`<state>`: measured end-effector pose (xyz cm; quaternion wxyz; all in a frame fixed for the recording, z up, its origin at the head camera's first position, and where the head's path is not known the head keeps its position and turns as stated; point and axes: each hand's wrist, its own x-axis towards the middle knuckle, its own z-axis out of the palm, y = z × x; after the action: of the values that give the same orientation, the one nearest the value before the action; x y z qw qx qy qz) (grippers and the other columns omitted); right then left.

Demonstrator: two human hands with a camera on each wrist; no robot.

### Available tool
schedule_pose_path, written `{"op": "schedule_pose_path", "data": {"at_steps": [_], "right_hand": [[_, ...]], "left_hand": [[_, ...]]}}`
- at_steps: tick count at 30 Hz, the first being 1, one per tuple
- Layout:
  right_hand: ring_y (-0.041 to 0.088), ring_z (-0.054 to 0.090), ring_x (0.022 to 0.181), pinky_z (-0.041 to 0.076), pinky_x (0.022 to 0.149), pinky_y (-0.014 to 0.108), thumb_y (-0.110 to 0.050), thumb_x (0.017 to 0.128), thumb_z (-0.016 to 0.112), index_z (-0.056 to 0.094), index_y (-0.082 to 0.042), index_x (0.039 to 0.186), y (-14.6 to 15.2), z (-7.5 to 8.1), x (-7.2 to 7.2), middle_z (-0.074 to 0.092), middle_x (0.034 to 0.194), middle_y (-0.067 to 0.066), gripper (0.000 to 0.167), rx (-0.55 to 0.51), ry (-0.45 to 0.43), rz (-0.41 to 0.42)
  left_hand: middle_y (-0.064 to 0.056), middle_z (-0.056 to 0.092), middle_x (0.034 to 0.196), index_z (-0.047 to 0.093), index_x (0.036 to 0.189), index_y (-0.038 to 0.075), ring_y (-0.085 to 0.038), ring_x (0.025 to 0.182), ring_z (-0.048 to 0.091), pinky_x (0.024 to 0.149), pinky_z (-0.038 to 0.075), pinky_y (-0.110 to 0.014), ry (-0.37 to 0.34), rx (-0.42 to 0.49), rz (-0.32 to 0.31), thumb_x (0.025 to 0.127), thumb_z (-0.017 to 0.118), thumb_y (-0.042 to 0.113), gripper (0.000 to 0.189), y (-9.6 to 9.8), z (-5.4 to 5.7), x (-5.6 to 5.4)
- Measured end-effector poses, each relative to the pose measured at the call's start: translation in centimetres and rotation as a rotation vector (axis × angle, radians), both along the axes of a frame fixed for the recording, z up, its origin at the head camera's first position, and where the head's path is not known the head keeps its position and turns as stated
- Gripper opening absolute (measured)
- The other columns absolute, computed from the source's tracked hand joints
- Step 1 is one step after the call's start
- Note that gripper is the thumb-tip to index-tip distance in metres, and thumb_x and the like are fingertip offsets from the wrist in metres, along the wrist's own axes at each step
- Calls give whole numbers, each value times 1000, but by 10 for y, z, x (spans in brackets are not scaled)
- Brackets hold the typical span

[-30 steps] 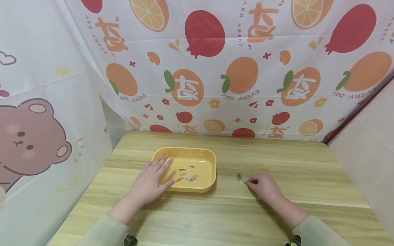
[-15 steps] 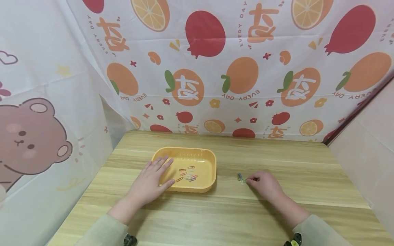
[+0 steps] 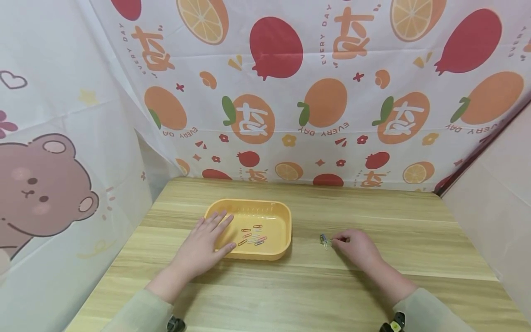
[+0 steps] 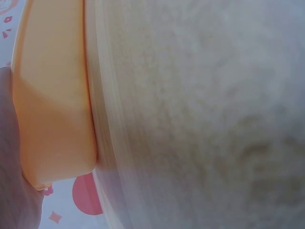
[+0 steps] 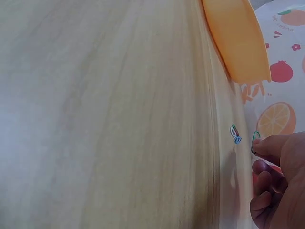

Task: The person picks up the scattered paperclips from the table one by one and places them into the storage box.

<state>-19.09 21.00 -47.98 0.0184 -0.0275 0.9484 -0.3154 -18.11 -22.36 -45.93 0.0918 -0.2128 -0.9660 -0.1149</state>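
Note:
My left hand [image 3: 201, 244] lies over the left end of a yellow plastic tray [image 3: 286, 230], its fingers spread across the rim. Inside the tray are several paper clips [image 3: 246, 235] in red, pink, white and other colours. To the right of the tray, my right hand [image 3: 357, 249] pinches a green paper clip [image 5: 256, 137] between thumb and forefinger. Just left of those fingertips is a small cluster of paper clips [image 3: 324, 240] on the table; the right wrist view shows the cluster [image 5: 235, 134] with blue and white among its colours. The left wrist view shows the tray's outer wall [image 4: 55, 105].
The wooden table [image 3: 274, 295] spreads in front of and around the tray. A fruit-print cloth [image 3: 286, 115] hangs along the back edge. To the left hangs a cloth with a bear print [image 3: 45, 189], and a pale cloth [image 3: 493, 198] borders the right side.
My right hand has shifted slightly away from me, its fingertips lifting a little with the green paper clip. The left hand and the tray stay put.

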Motion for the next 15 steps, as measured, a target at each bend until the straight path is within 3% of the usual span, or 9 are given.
{"op": "schedule_pose_path", "data": {"at_steps": [9,15], "right_hand": [[21,66,98,54,87,47,-26,90,72,79,-20,95,-7,5,-4,72,103,0,11,-19,19,10],[11,60,80,52,71,35,-30,91,72,79,-22,94,-16,12,-9,71,97,-5,11,-48,0,-6]], "left_hand": [[-10,33,159,36,155,19,-35,146,28,120,14,-56,28,21,-10,93,59,57,76,0,1,-1],[-9,32,160,34,156,20,-34,147,26,121,13,-55,9,6,-7,94,53,63,77,-1,1,-1]]}}
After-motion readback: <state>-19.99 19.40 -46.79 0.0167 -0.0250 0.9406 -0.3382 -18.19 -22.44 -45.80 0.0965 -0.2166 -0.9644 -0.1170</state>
